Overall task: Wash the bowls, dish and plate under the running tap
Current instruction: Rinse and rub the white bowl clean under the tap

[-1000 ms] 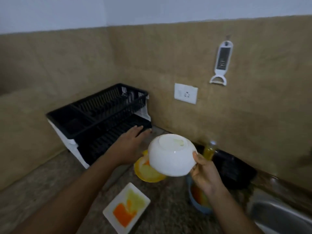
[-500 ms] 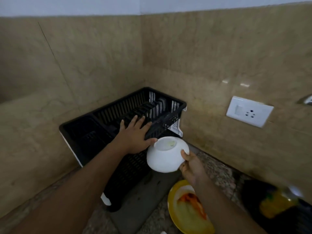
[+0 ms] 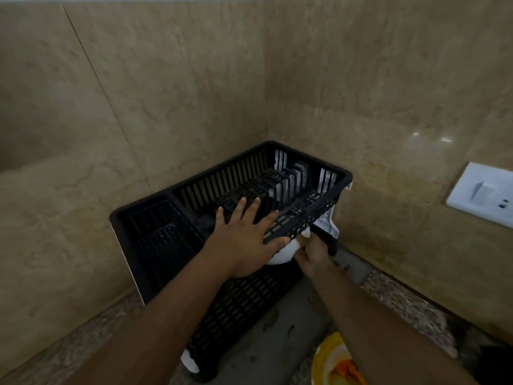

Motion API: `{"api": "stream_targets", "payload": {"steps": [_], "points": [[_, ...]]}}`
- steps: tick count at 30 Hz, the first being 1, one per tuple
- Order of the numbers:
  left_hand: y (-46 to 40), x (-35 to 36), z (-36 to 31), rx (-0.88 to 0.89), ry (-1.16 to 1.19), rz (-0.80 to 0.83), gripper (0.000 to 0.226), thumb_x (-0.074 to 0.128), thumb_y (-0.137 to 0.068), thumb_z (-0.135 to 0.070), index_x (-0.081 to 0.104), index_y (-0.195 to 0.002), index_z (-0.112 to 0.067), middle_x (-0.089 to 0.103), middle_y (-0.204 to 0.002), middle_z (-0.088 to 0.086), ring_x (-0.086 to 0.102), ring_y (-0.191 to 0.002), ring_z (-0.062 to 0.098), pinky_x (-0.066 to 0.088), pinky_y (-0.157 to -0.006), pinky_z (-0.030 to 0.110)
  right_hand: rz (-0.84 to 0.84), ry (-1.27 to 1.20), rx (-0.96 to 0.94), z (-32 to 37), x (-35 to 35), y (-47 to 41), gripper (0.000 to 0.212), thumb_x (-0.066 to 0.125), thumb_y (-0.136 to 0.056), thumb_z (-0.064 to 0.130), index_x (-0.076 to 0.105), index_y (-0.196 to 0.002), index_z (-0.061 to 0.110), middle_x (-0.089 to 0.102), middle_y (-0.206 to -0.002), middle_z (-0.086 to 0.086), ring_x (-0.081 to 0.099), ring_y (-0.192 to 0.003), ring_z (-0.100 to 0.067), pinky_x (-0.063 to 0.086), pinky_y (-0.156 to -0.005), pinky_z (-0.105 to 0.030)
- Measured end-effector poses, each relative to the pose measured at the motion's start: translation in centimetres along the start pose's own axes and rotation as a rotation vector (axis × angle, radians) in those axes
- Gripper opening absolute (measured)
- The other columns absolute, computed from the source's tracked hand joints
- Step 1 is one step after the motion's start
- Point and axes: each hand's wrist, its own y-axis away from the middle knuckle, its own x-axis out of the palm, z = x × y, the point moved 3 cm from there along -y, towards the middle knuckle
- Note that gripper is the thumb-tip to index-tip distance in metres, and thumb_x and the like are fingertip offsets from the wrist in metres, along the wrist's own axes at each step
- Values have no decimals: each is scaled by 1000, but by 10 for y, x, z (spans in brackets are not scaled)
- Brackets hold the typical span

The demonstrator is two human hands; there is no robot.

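A white bowl [image 3: 286, 252] is partly tucked under the upper tier of the black dish rack [image 3: 194, 190], over the lower tier. My right hand [image 3: 312, 252] grips the bowl's right side from below. My left hand [image 3: 245, 236] lies flat with spread fingers across the upper tier's front edge, its thumb touching the bowl. Most of the bowl is hidden by the rack and my hands. A yellow plate [image 3: 330, 362] with orange smears lies at the bottom right, partly behind my right forearm.
The rack stands in the corner of beige tiled walls on a speckled stone counter [image 3: 410, 304]. A grey mat [image 3: 280, 337] lies in front of it. A white wall socket [image 3: 483, 193] is at the right. Something dark [image 3: 488, 354] sits at the bottom right.
My view swung left toward the rack. My right hand carried the bowl left and pushed it under the upper tier. My left hand reached onto the rack's edge.
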Motion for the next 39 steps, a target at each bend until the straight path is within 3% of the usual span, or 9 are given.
{"api": "stream_targets", "payload": {"steps": [7,11,15,22,28,30,33,36,39], "points": [[2,-2,-2,8,16,-10,70,13,-90,-76,4,-153,-47,-15,-165,-5,-22,-150,19,-13,-118,59,-111,350,3,-7,3,-36,32,49,-98,16,61,-125,3,67,-120,-18,64,-107,-35,52,-98,-50],[2,-2,-3,13,21,-20,69,14,-91,-76,7,-153,-47,-12,-165,-5,-20,-150,19,-11,-118,59,-160,948,37,0,11,-31,68,48,-96,33,23,-150,-1,32,-152,-25,35,-138,-41,32,-115,-50],[2,-2,-2,13,24,-18,68,15,-91,-76,8,-153,-47,-10,-166,-6,-18,-151,18,-9,-119,59,-71,1482,154,6,21,-33,98,63,-91,51,3,-156,8,9,-159,-19,16,-145,-38,24,-118,-47],[1,0,-3,-3,0,-27,69,13,-90,-77,-2,-152,-51,-15,-164,-8,-23,-149,21,-10,-118,61,-56,1552,55,-15,8,-66,121,75,-67,68,14,-156,12,22,-158,-15,26,-143,-32,30,-113,-44],[1,-1,-3,-15,-1,-17,70,14,-90,-77,2,-153,-49,-13,-165,-6,-20,-150,21,-10,-118,61,37,1414,-174,-11,1,-48,63,69,-82,49,53,-135,19,56,-135,-5,55,-119,-21,46,-98,-28],[1,-1,-3,-19,0,-20,71,15,-89,-77,4,-153,-47,-11,-165,-5,-18,-151,22,-10,-118,61,99,1346,-188,6,3,-22,51,67,-83,38,57,-129,16,60,-128,-6,58,-112,-20,53,-92,-34],[3,-2,-3,-21,11,-47,72,17,-89,-78,10,-153,-46,-5,-166,-4,-13,-152,22,-7,-118,60,149,1338,-161,35,-3,24,44,62,-90,25,56,-129,6,58,-122,-5,55,-117,-27,46,-87,-30],[7,-6,-5,-12,17,-105,70,22,-91,-74,19,-153,-41,5,-166,0,-4,-153,24,-1,-120,58,122,1383,-164,63,-12,76,15,61,-91,25,64,-98,13,61,-99,-17,59,-85,-24,43,-67,-29],[16,-12,-11,25,-41,-189,68,27,-94,-69,24,-153,-35,17,-164,3,7,-152,25,7,-121,54,110,1364,-205,82,-27,127,31,61,-95,18,61,-121,3,62,-116,-21,60,-105,-32,48,-85,-37]]}}
